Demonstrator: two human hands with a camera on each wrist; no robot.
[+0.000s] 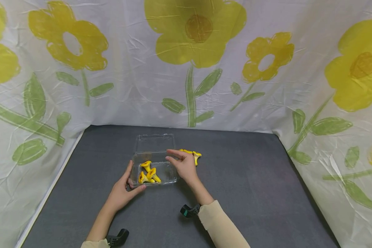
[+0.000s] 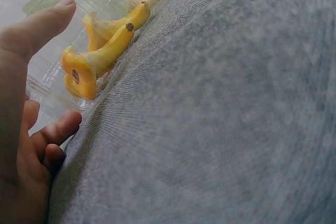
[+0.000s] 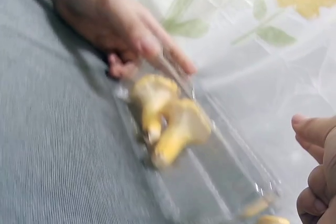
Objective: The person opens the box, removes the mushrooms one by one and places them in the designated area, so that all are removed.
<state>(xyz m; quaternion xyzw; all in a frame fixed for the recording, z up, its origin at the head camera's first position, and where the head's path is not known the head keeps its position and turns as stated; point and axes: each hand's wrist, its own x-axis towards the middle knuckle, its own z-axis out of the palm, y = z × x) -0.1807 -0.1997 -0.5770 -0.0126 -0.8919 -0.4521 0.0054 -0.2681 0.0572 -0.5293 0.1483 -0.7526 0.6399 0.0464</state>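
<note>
A clear plastic clamshell container lies on the dark tabletop, its lid folded back on the far side. Three yellow chanterelle mushrooms are inside, toward its left half. My left hand holds the container's near left corner, thumb along the front edge and fingers at the left side. Over the right end of the container hovers my right hand, nothing visible in its fingers; in the right wrist view its index finger points out and the others bend.
More yellow mushrooms lie on the tabletop just right of the container, partly behind my right hand. A white curtain with painted yellow flowers hangs round the back and sides. Both wrists wear black bands.
</note>
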